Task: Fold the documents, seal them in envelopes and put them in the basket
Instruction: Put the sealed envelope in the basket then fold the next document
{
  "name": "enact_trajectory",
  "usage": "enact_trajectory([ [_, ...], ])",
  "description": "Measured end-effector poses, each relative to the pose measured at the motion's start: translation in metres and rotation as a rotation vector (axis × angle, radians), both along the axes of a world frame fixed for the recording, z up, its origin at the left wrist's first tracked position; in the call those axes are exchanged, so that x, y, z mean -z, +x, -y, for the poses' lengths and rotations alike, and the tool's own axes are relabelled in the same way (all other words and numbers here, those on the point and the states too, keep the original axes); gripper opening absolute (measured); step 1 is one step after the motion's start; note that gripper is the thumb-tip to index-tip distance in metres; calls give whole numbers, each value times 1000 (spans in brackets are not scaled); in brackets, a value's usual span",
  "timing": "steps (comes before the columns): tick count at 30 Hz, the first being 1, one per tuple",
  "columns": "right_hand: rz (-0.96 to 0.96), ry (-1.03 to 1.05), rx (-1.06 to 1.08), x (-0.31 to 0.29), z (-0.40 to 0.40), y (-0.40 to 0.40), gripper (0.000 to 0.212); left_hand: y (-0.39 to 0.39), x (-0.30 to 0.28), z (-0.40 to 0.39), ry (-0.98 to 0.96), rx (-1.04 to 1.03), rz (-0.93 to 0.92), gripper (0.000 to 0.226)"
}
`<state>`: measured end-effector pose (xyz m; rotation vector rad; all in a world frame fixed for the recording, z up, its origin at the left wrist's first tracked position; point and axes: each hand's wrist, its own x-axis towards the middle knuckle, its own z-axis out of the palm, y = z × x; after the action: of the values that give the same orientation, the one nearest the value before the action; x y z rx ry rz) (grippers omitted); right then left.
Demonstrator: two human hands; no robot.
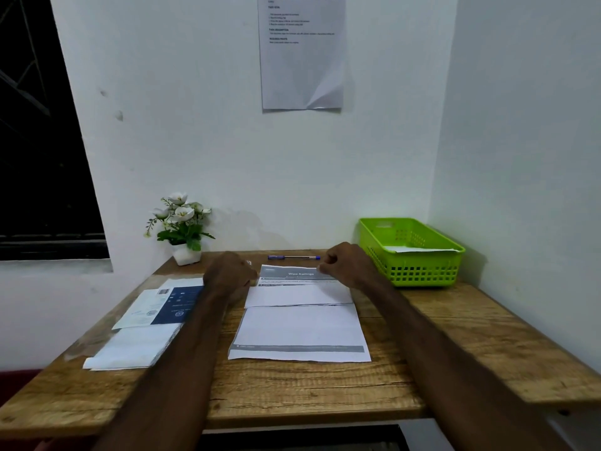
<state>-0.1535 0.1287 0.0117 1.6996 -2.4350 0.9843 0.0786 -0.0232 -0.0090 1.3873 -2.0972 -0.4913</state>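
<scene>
Both forearms entered from the near edge of the wooden table and reached forward across it. Between them lay the document, flat on the boards, its long axis running away from the person and its printed footer at the near end. A folded white panel lay across its far half, with the header text showing beyond it.

To the left, beside the document and apart from it, rested a stack of envelopes — white, with a blue printed one on top.

At the document's far end, the left hand was curled at the far-left corner; its fingers were closed, but whether they pinched the paper could not be determined. The right hand was curled likewise at the far-right corner, fingertips gathered at the sheet's edge — apparently gripping it. Both hands stood about equally near; the sheet extended from them back toward the person, so the next fold would presumably travel along that axis.

Beyond lay a blue pen, a potted plant at far left, and the green basket at far right, already holding white paper.
</scene>
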Motion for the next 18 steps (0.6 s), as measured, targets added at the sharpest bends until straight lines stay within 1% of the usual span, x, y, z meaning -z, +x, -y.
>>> enact_trajectory([
  [3,-41,-54,-27,-2,-1,11,22,-2,-5,-5,-28,-3,-51,18],
  [5,-74,-75,-43,-4,-2,20,24,-4,-12,-11,-94,7,-120,13],
  [8,-76,-114,-93,-3,0,31,23,-2,-23,-15,-163,70,-232,10],
  [10,-82,-128,-135,-3,1,40,21,2,-32,-12,-173,113,-294,8],
  [11,-88,-130,-164,-4,1,46,19,6,-38,-10,-188,116,-298,7],
  [12,-96,-136,-201,-6,0,53,18,9,-43,-8,-217,111,-274,6],
  [13,-100,-144,-250,-7,-1,62,17,14,-48,-6,-260,106,-214,7],
  [15,-62,-167,-406,-10,-5,84,13,26,-54,-3,-332,106,-35,6],
  [18,-36,-137,-657,-8,-12,123,6,59,-56,4,-364,100,180,4],
])
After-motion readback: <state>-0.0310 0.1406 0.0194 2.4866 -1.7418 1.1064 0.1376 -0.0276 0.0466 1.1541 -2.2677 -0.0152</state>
